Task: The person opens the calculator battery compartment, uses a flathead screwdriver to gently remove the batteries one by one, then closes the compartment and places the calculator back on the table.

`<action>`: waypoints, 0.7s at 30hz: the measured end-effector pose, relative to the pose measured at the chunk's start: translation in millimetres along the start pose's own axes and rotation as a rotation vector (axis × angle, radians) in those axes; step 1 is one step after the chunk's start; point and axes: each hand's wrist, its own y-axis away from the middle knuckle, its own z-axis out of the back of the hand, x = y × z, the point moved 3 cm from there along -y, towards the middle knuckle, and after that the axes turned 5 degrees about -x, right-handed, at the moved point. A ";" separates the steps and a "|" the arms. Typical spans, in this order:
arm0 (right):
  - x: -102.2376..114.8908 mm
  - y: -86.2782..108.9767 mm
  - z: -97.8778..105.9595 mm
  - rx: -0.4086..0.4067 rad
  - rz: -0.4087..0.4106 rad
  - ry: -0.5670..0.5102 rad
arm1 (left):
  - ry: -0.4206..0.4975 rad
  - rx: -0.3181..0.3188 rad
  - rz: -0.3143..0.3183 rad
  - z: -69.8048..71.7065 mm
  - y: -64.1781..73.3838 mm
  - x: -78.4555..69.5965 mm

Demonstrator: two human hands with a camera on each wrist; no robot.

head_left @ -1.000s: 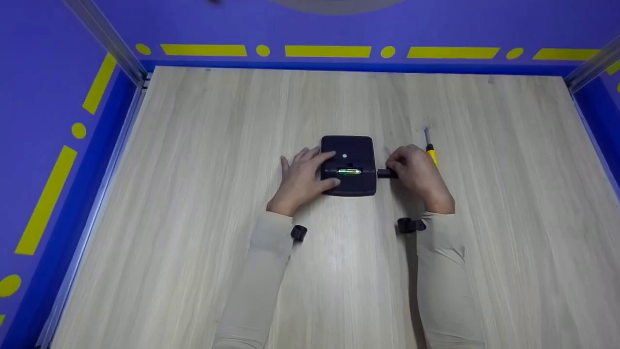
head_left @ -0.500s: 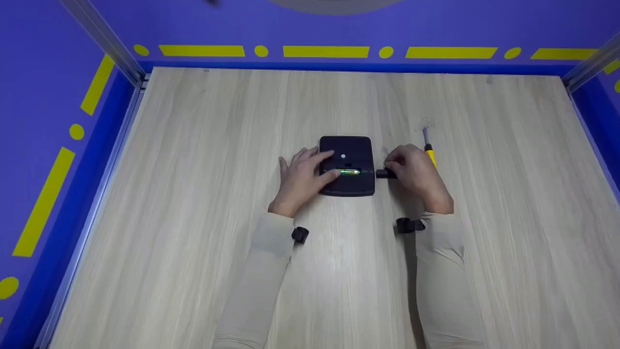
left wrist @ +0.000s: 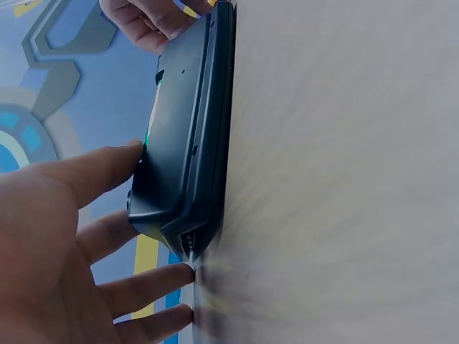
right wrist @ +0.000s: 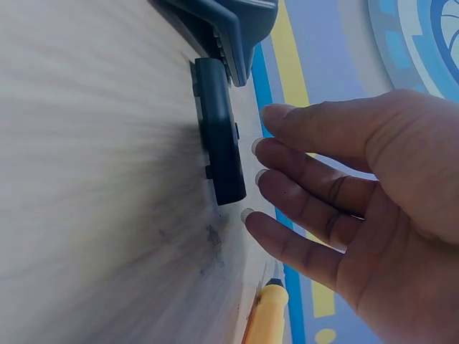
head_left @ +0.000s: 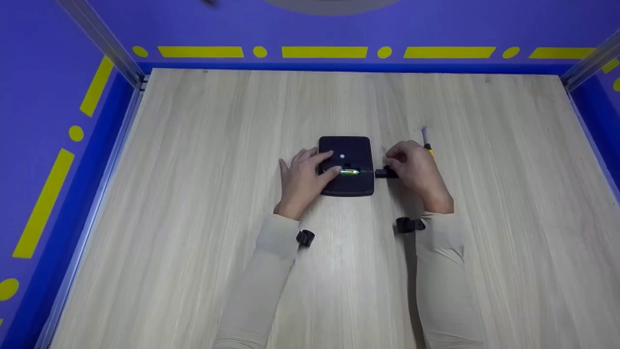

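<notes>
A flat black device [head_left: 346, 186] lies on the table with a slot in its upward face. In that slot sits a shiny green and gold battery [head_left: 351, 172]. My left hand [head_left: 300, 182] is spread at the device's left side, its thumb on the battery's left end and its index finger on the black casing. The other fingertips are down by the table in the left wrist view. To the right lies a narrow black battery cover [right wrist: 220, 136] with small tabs. My right hand [head_left: 417, 169] hovers beside the cover with bent fingers, nothing between them.
A screwdriver with a yellow handle [right wrist: 267, 315] lies behind my right hand, its shaft [head_left: 425, 134] pointing away. Blue walls [head_left: 319, 34] with yellow marks border the wooden table [head_left: 232, 121] at the back and sides.
My left thumb has moved from the casing below the slot up onto the battery's left end, and the left forearm has shifted slightly right. My right hand stays nearly still.
</notes>
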 end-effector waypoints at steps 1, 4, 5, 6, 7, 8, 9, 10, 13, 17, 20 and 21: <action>0.1 0.0 0.2 -0.006 -0.001 -0.003 | -0.002 -0.002 0.001 0.0 0.1 -0.1; 1.0 0.3 1.6 -0.019 -0.013 -0.011 | -0.006 -0.005 0.003 -0.1 0.0 -0.1; 1.2 0.3 2.3 -0.024 -0.017 -0.010 | -0.006 -0.007 0.002 -0.2 0.0 -0.1; 1.4 0.3 3.0 -0.029 -0.023 -0.010 | -0.006 -0.008 0.000 -0.2 0.0 0.0; 1.9 0.3 3.9 -0.034 -0.026 -0.008 | -0.005 -0.009 -0.001 -0.2 0.0 -0.1; 2.3 0.6 5.0 -0.040 -0.030 -0.007 | -0.004 -0.011 -0.003 -0.2 0.0 0.0; 2.6 0.8 6.2 -0.047 -0.032 -0.007 | -0.002 -0.012 -0.005 -0.2 -0.1 0.0; 2.6 1.0 7.4 -0.055 -0.034 -0.008 | -0.001 -0.014 -0.006 -0.2 -0.2 0.1; 1.5 1.9 11.4 -0.091 -0.035 -0.017 | 0.000 -0.017 -0.008 -0.1 -0.2 0.2; -1.1 3.3 17.4 -0.161 -0.026 -0.017 | 0.002 -0.020 -0.011 0.4 0.3 -0.2; -3.3 4.0 21.8 -0.210 -0.041 -0.009 | -0.001 -0.022 -0.013 0.5 0.8 -0.5; -4.2 4.0 23.1 -0.224 -0.051 -0.006 | -0.002 -0.023 -0.013 0.5 0.8 -0.5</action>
